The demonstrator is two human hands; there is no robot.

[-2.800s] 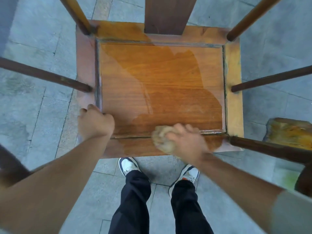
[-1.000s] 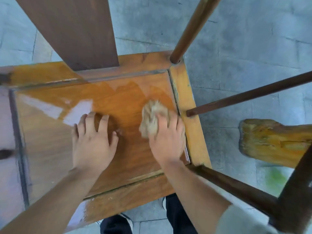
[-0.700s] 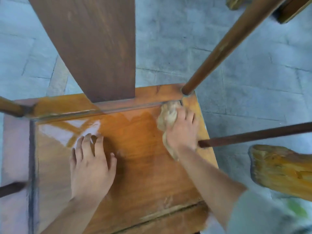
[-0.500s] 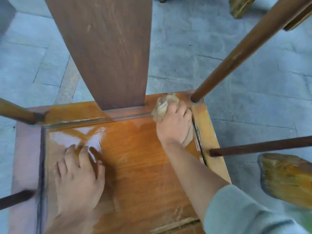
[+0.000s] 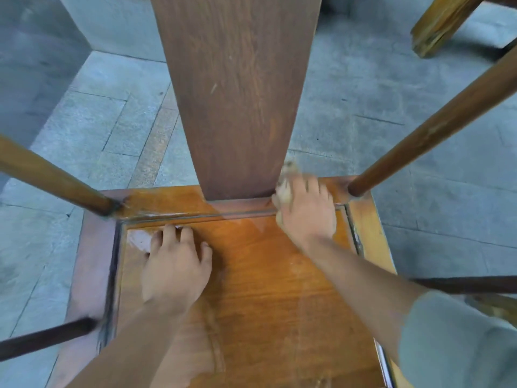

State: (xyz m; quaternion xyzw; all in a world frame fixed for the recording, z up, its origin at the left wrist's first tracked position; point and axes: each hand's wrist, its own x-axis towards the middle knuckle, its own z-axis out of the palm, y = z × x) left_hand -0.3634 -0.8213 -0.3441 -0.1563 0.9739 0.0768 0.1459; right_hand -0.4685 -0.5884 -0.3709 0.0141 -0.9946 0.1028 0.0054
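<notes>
Crumpled rag (image 5: 283, 191) in right hand (image 5: 307, 215) at seat (image 5: 265, 289) rear; left hand (image 5: 176, 264) flat.

Soft even daylight, motion blur, wide-angle distortion

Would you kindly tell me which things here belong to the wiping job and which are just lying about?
Part of the job: rag, gripped by the right hand beside the back splat; chair seat; left hand, pressing flat on the seat.
Just lying about: yellowish furniture leg, top right; wooden piece, right edge; stone floor.
</notes>
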